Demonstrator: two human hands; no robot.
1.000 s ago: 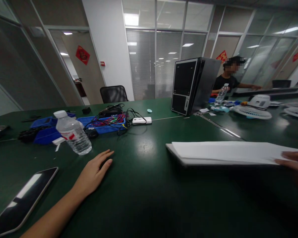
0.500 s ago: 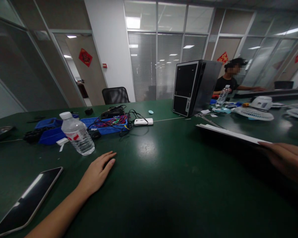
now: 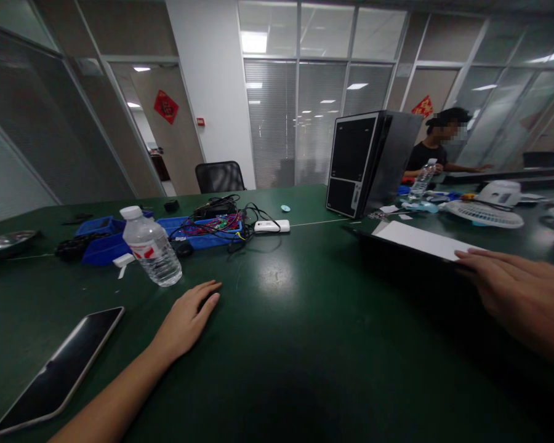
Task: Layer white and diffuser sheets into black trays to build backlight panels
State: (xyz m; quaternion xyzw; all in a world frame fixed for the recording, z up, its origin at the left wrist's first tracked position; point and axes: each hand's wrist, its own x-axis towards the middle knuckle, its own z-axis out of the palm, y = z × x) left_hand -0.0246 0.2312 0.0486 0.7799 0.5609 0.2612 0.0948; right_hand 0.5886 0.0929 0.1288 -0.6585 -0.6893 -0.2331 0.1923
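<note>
Right hand (image 3: 521, 298) clasped the dark-backed papers (image 3: 415, 239) by an edge: probably light, stiff, best pinched there. Left hand (image 3: 182, 320) lay empty, loosely spread.

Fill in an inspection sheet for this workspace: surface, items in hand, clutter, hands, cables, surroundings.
Surface: green table, glossy, with a bright reflection near the middle.
Items in hand: white paper against a tilted dark board.
Clutter: plastic bottle, dark-screened device, blue tray, computer tower.
Hands: left hand rests on the table near the bottle, holding nothing; right hand grips the paper and board at their near edge.
Cables: black and coloured wires tangled in the tray, some spilling over its side.
Surroundings: mesh-backed chair opposite; another person beyond the tower.
</note>
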